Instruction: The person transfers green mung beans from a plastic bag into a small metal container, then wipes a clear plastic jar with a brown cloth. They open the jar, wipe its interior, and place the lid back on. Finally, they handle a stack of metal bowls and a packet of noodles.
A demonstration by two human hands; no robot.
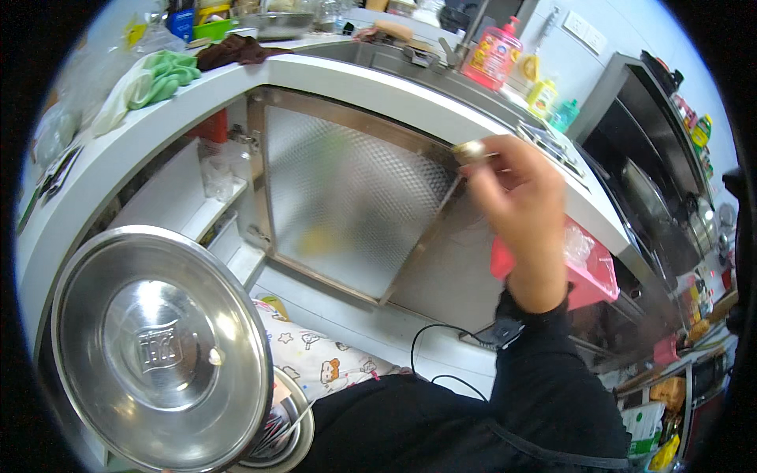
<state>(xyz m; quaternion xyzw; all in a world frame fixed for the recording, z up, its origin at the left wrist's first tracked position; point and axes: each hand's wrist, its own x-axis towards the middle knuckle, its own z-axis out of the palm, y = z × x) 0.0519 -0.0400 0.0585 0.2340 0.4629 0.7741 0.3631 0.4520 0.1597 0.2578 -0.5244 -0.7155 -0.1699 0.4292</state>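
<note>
My right hand [520, 207] is raised in front of the cabinet's open door, its fingers closed on a small shiny metallic object [470, 152], blurred and not clear in kind. My left hand is out of view, apart from what may be a fingertip at the bottom edge. At the lower left stands a round stainless steel lid or basin [177, 437], tilted, with an embossed mark and a small pale bit on it. Behind its right edge, nested bowls [304, 437] hold several thin metal utensils [277, 434].
A white counter edge [378, 77] curves round a steel sink [355, 52]. The cabinet door [355, 207] of patterned glass swings out below. A pink bin [591, 284] sits beyond my right wrist. A black cable [414, 349] loops over the floor. Green and brown cloths lie on the counter.
</note>
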